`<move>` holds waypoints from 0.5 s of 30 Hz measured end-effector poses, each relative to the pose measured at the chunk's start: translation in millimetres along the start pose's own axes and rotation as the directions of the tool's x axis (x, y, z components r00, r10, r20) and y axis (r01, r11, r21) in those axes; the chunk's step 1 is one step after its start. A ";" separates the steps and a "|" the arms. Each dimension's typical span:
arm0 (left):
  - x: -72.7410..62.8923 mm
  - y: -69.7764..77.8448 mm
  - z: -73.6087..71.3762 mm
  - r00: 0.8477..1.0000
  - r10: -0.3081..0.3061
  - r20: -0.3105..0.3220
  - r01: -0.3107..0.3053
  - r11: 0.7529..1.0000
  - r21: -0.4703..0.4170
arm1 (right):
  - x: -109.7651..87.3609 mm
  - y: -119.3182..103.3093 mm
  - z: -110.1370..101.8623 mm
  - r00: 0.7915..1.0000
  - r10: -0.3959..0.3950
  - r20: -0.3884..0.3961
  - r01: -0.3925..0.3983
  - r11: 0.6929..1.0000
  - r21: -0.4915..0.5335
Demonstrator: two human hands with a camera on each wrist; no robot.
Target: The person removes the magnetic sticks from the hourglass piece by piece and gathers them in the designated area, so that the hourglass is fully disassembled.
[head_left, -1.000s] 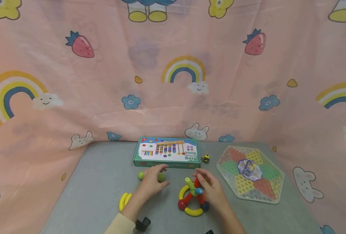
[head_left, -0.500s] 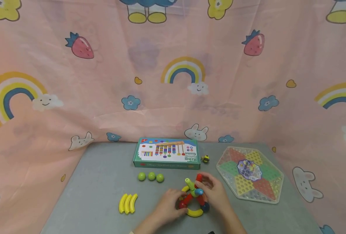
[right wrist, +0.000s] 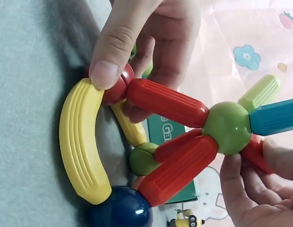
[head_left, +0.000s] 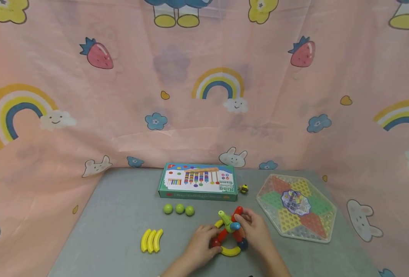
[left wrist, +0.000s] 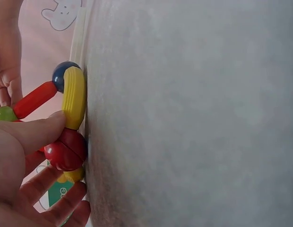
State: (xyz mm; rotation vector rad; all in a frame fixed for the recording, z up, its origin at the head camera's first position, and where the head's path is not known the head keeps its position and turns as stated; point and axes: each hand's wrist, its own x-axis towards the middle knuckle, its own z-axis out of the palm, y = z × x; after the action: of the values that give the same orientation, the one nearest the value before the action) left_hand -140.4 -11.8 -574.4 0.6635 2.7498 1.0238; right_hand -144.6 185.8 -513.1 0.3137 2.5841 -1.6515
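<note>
Framework of multicoloured, plastic-looking balls and ribbed rods (right wrist: 227,127) stands on the grey table (head_left: 114,219) between the left hand (head_left: 201,244), which pinches its glossy red ball (right wrist: 119,92) beside a curved yellow rod (right wrist: 79,142), and the right hand (head_left: 257,231), which pinches a straight red rod (head_left: 238,210) higher up. Probably light, stiff and a little slippery, with weak joints, it is best held by its balls.

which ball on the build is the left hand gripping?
The red ball, gripped by the left hand; the others are a dark blue ball and two green balls.
</note>
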 end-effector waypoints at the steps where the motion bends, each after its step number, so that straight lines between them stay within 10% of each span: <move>1: 0.2 -0.2 0.5 1.000 0.001 -0.004 -0.001 1.000 0.001 | 0.2 0.2 -0.2 1.000 0.004 -0.007 -0.004 1.000 -0.008; 9: -4.0 -8.7 0.8 0.999 0.030 -0.032 -0.031 0.999 -0.013 | 0.1 12.0 -8.1 0.993 0.056 -0.100 -0.041 0.989 0.144; 15: -7.5 -13.9 -7.0 0.999 -0.033 -0.007 0.031 0.992 -0.121 | -8.3 35.1 -30.8 0.994 0.073 -0.087 -0.067 0.995 0.071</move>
State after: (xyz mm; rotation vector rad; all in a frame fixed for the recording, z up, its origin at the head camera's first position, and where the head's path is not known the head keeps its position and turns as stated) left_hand -140.5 -28.5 -578.3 0.5962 2.6711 1.1773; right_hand -127.6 226.7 -529.9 0.4871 2.5512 -1.7421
